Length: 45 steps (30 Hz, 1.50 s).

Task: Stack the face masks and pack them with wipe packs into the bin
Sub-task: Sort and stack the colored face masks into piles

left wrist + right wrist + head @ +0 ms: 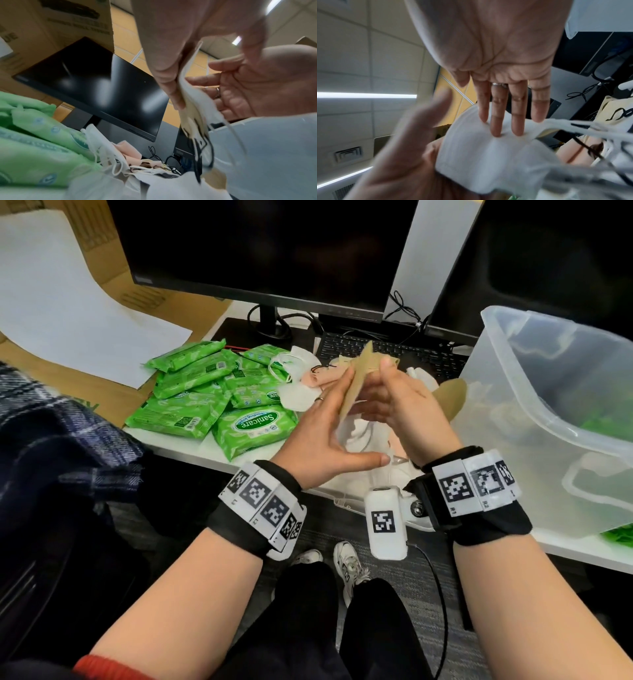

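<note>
Right hand point(397, 402) pinching a thin stack of masks point(356, 385) held on edge, thumb on its top. Left hand point(322, 436) flat, fingers straight and together, pressed against the stack's side. All of it held above the desk's near edge, just left of the bin point(524, 392). Likely squaring the stack. Keep the pinch light, pat with the flat palm until the edges line up, and tuck in the dangling ear loops. Then add from the loose masks point(298, 395) beside the green wipe packs point(253, 429).
</note>
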### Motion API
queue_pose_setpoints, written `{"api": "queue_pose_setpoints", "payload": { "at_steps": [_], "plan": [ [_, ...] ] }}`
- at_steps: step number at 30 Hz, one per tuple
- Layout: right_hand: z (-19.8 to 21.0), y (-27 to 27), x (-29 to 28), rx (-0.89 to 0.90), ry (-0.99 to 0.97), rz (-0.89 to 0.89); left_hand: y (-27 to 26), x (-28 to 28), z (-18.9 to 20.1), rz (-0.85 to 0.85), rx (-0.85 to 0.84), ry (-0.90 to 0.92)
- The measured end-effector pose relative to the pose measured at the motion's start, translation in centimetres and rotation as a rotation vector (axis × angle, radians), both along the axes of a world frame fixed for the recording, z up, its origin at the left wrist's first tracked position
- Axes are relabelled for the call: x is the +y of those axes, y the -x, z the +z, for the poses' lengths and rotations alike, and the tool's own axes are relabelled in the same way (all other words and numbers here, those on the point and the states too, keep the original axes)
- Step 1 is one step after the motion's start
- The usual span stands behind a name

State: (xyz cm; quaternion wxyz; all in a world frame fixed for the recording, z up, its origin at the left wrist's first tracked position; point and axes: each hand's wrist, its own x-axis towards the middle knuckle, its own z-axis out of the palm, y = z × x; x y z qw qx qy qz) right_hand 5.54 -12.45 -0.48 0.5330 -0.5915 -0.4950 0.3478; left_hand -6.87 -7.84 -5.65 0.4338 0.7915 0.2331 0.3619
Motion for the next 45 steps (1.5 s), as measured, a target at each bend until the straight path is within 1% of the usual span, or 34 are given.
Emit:
{"api": "queue_pose_setpoints", "payload": {
  "at_steps": [3,5,7,9,10,11,13,14,16,18,20,22,24,26,27,28,30,32,35,38,41,45],
  "plan": [
    [-0.1,-0.1,-0.2,-0.096,0.032,0.068,0.0,0.6,0.0,0.063,-0.130,0.206],
    [-0.4,-0.2,-0.3,-0.146,0.023,0.094,0.0,0.9,0.3,0.127,-0.203,0.232],
    [-1.0,-0.7,0.0,-0.291,-0.021,0.015,0.2,1.1,0.7,0.202,-0.229,0.247],
    [-1.4,-1.4,0.3,-0.410,-0.033,-0.096,0.4,1.3,1.0,0.184,-0.249,0.307],
    [-1.5,-1.6,0.4,-0.405,-0.028,-0.103,0.6,1.2,1.1,0.155,-0.265,0.337],
    [-1.5,-1.7,0.5,-0.341,-0.024,-0.070,0.8,1.2,1.2,0.124,-0.282,0.355],
    [-1.3,-1.8,0.5,-0.135,-0.023,0.011,1.1,1.1,1.1,0.074,-0.307,0.349],
    [-1.2,-2.0,0.7,-0.087,-0.028,0.029,1.3,1.2,1.0,0.046,-0.315,0.339],
    [-0.9,-2.2,0.8,-0.135,-0.046,0.023,1.6,1.4,1.0,-0.009,-0.289,0.309],
    [-0.7,-2.4,1.0,-0.205,-0.060,-0.016,1.7,1.6,1.0,-0.037,-0.196,0.272],
    [-0.8,-3.2,1.4,-0.265,-0.037,-0.099,1.8,1.8,1.2,-0.002,-0.099,0.291],
    [-1.1,-4.5,1.9,-0.377,0.065,-0.200,2.0,2.2,1.2,0.135,-0.059,0.324],
    [-1.4,-5.5,2.5,-0.565,0.294,-0.227,2.1,2.7,1.0,0.264,-0.107,0.357],
    [-1.8,-5.8,3.1,-0.782,0.566,-0.182,2.0,2.8,1.0,0.309,-0.165,0.377],
    [-2.1,-5.6,3.3,-0.863,0.677,-0.140,1.9,2.7,1.0,0.324,-0.180,0.374],
    [-2.5,-5.4,3.7,-0.932,0.765,-0.095,1.8,2.6,1.1,0.337,-0.192,0.365],
    [-3.7,-5.4,4.7,-1.033,0.879,-0.022,1.7,2.5,1.1,0.355,-0.213,0.361],
    [-4.9,-5.8,5.8,-1.115,0.905,0.009,1.6,2.3,1.1,0.363,-0.219,0.377],
    [-6.2,-7.0,7.5,-1.237,0.870,0.029,1.5,2.1,0.8,0.381,-0.197,0.386],
    [-7.2,-7.6,9.2,-1.334,0.898,0.070,1.5,2.0,0.7,0.393,-0.193,0.388],
    [-7.2,-7.6,9.7,-1.378,0.917,0.096,1.5,2.1,0.6,0.397,-0.189,0.406],
    [-6.4,-8.0,9.5,-1.398,0.891,0.026,1.7,2.3,0.2,0.403,-0.181,0.418]
  ]
}}
